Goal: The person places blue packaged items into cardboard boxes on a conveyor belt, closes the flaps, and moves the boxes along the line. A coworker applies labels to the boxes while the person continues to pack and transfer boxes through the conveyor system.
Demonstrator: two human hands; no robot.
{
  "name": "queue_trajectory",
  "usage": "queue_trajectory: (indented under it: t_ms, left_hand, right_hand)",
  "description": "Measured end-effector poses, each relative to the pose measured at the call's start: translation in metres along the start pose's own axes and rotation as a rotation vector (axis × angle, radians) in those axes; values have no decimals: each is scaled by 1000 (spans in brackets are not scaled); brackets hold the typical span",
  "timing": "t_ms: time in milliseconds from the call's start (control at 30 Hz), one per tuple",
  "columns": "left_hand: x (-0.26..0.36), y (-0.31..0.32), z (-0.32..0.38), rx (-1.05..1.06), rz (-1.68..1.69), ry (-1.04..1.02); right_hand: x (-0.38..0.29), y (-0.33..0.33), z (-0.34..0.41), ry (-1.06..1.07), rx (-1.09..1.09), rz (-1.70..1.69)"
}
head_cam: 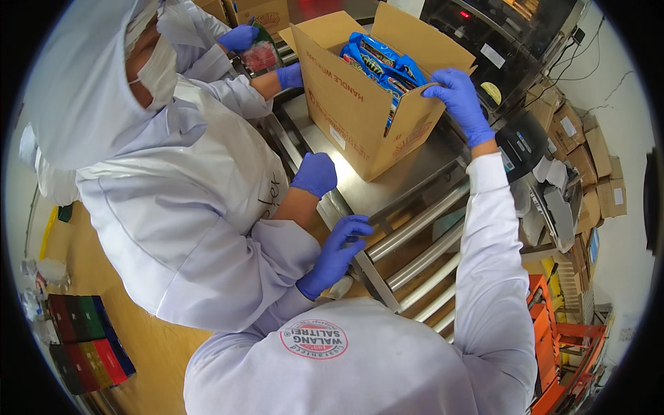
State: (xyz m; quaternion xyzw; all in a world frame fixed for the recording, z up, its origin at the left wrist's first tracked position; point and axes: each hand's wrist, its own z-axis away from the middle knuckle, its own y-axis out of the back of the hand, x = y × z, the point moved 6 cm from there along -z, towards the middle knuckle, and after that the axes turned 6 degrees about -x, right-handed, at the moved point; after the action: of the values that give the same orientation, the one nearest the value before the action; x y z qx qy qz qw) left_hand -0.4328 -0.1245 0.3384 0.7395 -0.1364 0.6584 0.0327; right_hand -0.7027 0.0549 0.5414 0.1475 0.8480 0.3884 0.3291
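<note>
An open cardboard carton (342,111) stands upright on a stainless steel surface (363,181), its top flaps raised. Blue printed plastic packs (381,62) fill the part of its inside that I can see. My right hand (459,101), in a blue glove, pinches the upper edge of the carton's near right side between thumb and fingers. Lower down, my left hand (334,254), gloved alike, hovers near the end of the roller conveyor with its fingers apart and nothing in it. Its wrist is close by a co-worker's sleeve.
At my left stands a masked co-worker (207,171), one gloved fist (315,174) beside the conveyor's edge. Another person's gloved hand (238,37) is near a clear pack with red contents (261,54). Metal rollers (415,238) run towards me. A black device (521,142) and flattened cartons (570,129) are at right.
</note>
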Motion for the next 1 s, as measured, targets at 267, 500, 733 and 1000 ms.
queue_trajectory:
  t_ms: [267,500,733,1000]
  left_hand:
    - [-34,-12,7,29,114,103]
    - [-72,14,-19,515,183,58]
    - [-90,-48,-43,-57,639,-97]
    - [-138,-122,32,9,-84,37]
  right_hand:
    - [-48,11,123,75,278,102]
    - [-113,91,272,9,272,231]
    - [-147,179,418,-331,228,479]
    - [-158,202,477,-530,545,245]
